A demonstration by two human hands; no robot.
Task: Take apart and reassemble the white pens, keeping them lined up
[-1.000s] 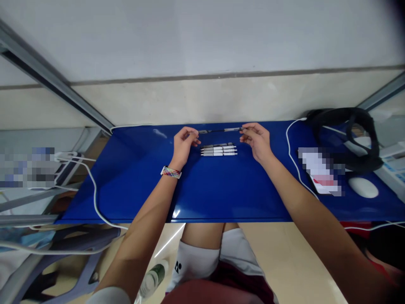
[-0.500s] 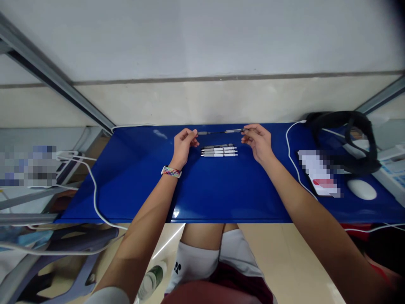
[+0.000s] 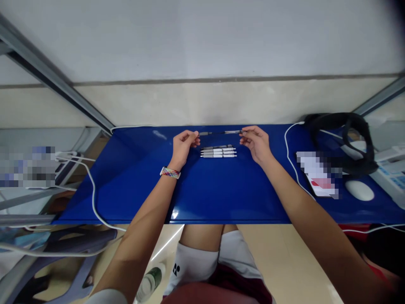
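Pen (image 3: 226, 132), one: over desk (image 3: 228, 190), directly between left hand (image 3: 182, 145) and right hand (image 3: 257, 143), equally near both; long axis crosswise. Pinched at each end in fingers (image 3: 192, 136). Other pens (image 3: 218, 155), row: on desk, just nearside of fingers, side by side, roughly parallel to pen.

A pale grey wall (image 3: 202, 38) fills the upper view, crossed by a thin dark line (image 3: 247, 78); below runs a cream band (image 3: 142, 103) of wall, down to the back edge of a glossy blue surface (image 3: 126, 190). Slanting grey metal posts (image 3: 41, 63) stand at either side. Under the surface lies a beige floor (image 3: 284, 253) with a bright streak (image 3: 167, 242); a bluish-grey plastic chair (image 3: 82, 238) sits lower left. Light glints along the surface's front edge.
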